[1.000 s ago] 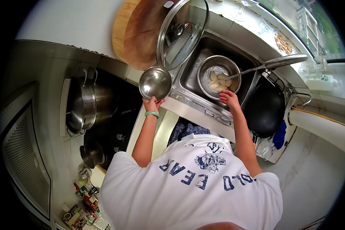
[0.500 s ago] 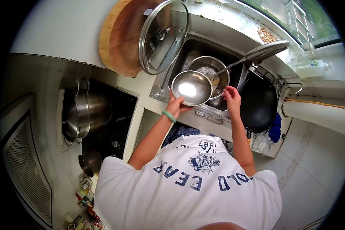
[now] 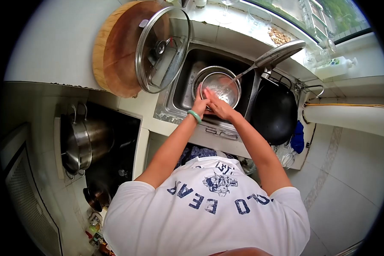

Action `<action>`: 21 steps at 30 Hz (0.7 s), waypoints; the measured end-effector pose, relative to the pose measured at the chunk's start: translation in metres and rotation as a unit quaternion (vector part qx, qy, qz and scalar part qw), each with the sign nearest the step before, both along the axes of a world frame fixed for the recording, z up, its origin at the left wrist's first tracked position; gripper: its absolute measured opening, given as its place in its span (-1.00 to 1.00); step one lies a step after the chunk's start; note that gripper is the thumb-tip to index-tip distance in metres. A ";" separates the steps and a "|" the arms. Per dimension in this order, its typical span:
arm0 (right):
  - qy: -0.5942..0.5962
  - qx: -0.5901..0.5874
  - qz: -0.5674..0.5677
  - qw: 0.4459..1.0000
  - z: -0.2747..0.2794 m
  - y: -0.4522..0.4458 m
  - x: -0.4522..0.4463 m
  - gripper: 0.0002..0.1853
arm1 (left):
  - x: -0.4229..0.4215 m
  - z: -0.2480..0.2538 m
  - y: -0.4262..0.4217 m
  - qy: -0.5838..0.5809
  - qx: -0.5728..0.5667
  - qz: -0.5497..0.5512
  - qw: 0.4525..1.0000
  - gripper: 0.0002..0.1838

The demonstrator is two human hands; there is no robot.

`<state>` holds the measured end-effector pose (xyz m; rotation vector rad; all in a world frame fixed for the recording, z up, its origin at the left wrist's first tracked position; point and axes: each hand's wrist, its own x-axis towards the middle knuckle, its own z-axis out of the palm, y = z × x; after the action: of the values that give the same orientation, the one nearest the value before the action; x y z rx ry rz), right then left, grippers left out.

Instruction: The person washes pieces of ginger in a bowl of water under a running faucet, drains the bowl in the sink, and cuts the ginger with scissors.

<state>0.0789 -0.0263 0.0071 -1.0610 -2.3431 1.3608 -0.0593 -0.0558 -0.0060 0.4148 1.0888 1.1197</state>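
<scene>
A shiny metal bowl [image 3: 219, 81] is tilted over the sink, overlapping a larger metal bowl [image 3: 234, 73] beneath it. My left hand [image 3: 199, 103], with a green bangle on its wrist, grips the near left rim of the upper bowl. My right hand [image 3: 216, 104] reaches over that near rim, its fingers stretched out against the inside of the bowl. Water from the faucet [image 3: 264, 62] appears to run into the bowl; the surface there glistens and is partly blurred.
Left of the sink [image 3: 187, 64], a glass lid [image 3: 143, 55] leans beside a round wooden board [image 3: 115, 51]. A black wok [image 3: 274, 115] stands on the right. Steel pots [image 3: 83, 143] sit on the stove at left. Glasses and a bottle [image 3: 335, 67] line the windowsill.
The upper bowl has moved from the sink's near left to beneath the faucet, its opening tipped differently. My right hand has come from the right, into the bowl beside my left hand.
</scene>
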 end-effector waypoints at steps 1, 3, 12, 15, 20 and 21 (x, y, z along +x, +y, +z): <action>-0.013 -0.032 0.045 0.998 0.016 -0.001 0.005 -0.43 | -0.007 0.002 0.006 0.019 -0.023 0.001 1.000 -0.10; -0.037 0.051 0.119 0.991 0.021 -0.002 0.019 -0.50 | -0.022 0.025 0.011 0.029 -0.052 -0.010 0.998 -0.07; 0.010 0.168 -0.015 0.986 0.008 -0.018 0.020 -0.67 | -0.041 0.003 0.030 0.091 -0.100 -0.013 0.991 -0.18; -0.061 0.383 -0.002 0.922 0.018 0.000 0.041 -0.79 | -0.061 0.032 0.035 0.089 -0.139 -0.083 0.983 -0.21; -0.026 0.189 -0.113 0.975 0.033 -0.024 -0.002 -0.81 | 0.004 0.000 0.000 0.128 0.071 0.202 0.968 -0.23; 0.012 0.180 -0.108 0.978 0.034 -0.028 -0.006 -0.81 | 0.002 0.001 -0.001 0.145 0.073 0.199 0.966 -0.24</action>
<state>0.0727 -0.0540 0.0415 -1.1357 -2.2600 0.8276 -0.0572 -0.0570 -0.0046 0.4997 1.3916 1.5355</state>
